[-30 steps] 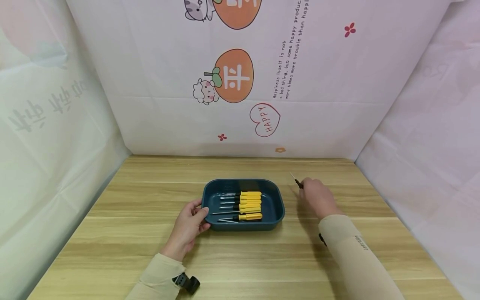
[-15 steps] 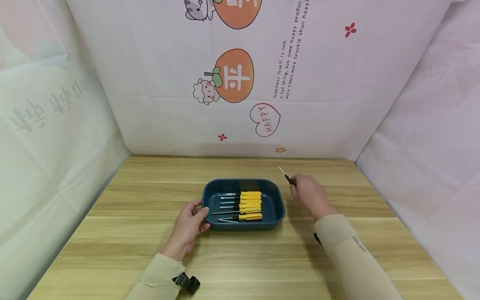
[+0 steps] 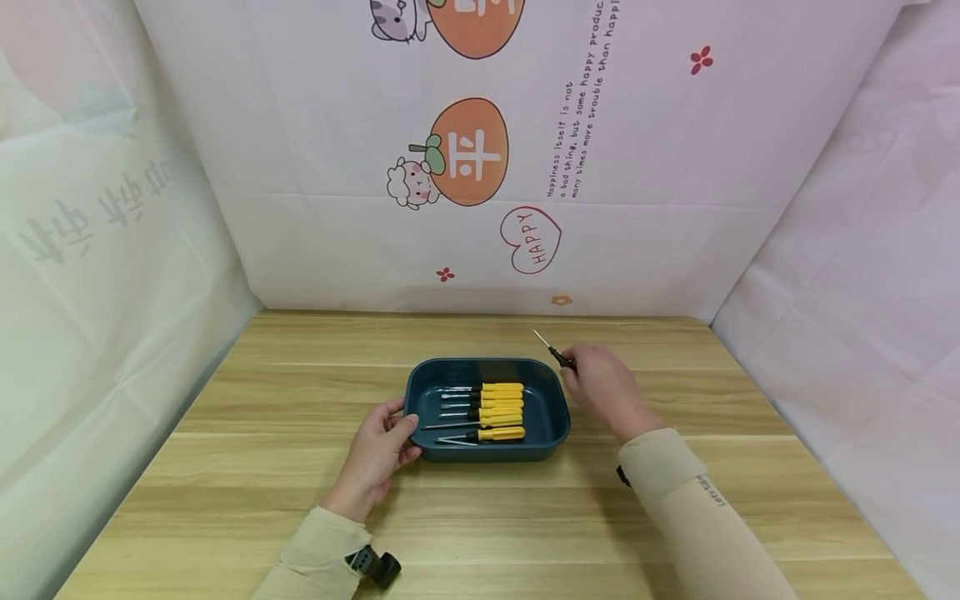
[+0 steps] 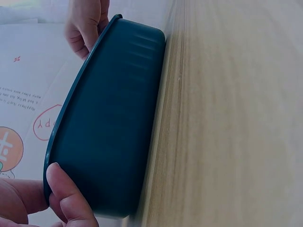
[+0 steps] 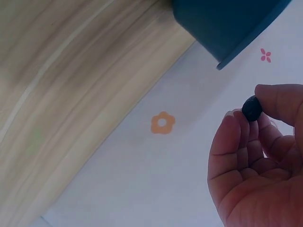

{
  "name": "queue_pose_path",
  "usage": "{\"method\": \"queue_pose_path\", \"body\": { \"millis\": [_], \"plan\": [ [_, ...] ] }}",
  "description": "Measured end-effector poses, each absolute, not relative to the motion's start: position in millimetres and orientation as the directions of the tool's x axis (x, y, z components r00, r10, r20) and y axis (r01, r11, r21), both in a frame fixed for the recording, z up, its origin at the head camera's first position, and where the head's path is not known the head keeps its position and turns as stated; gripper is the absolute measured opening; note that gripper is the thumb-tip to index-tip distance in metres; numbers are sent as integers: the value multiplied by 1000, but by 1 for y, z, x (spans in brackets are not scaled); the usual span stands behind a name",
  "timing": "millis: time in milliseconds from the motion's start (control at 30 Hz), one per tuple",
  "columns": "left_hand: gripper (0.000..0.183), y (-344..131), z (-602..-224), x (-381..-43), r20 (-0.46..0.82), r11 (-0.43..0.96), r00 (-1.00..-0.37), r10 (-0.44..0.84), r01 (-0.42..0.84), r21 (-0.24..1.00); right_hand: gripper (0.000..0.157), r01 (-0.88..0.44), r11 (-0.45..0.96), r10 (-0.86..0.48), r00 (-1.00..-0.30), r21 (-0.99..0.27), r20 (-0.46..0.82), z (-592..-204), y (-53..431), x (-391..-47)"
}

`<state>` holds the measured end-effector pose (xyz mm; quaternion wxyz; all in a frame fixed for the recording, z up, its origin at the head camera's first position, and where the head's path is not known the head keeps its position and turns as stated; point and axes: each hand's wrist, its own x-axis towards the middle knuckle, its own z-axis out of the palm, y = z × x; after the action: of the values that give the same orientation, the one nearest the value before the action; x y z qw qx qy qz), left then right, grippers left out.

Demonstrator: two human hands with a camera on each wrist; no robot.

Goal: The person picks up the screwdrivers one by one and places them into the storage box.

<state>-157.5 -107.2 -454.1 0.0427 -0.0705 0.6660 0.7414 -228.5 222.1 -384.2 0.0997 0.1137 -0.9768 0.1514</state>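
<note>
A dark teal rectangular tray (image 3: 550, 421) rests on the wooden table. Inside it lie several screwdrivers (image 3: 501, 420) with yellow handles, their shafts toward the left. My left hand (image 3: 378, 446) grips the tray's left end, the thumb on the rim; the left wrist view shows the thumb and fingers pinching the tray wall (image 4: 104, 123). Just off the tray's right back corner, my right hand (image 3: 600, 385) holds a black-handled screwdriver (image 3: 558, 357), its thin shaft aimed to the back left. In the right wrist view the dark handle end (image 5: 252, 108) is pinched between thumb and fingers.
The wooden table (image 3: 480, 517) meets a white printed sheet (image 3: 337, 242) at the back. White sheets also stand along the left and right sides. A black strap device (image 3: 375, 567) sits at the left wrist.
My right hand has moved left with the screwdriver, from well right of the tray to beside its right back corner. The left hand and tray have stayed put.
</note>
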Motion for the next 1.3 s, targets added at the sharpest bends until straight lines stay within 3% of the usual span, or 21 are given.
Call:
{"method": "queue_pose_path", "body": {
  "millis": [400, 1300],
  "plan": [
    [47, -106, -454, -157, -168, -117, -985, -35, -163, 980, 24, -268, 925, -216, -954, -270, 208, -382, 208, -222],
    [45, -106, -457, -161, -172, -127, -984, -37, -166, 978, 21, -492, 859, -472, -869, -143, 150, -393, 179, -212]
  ]
}}
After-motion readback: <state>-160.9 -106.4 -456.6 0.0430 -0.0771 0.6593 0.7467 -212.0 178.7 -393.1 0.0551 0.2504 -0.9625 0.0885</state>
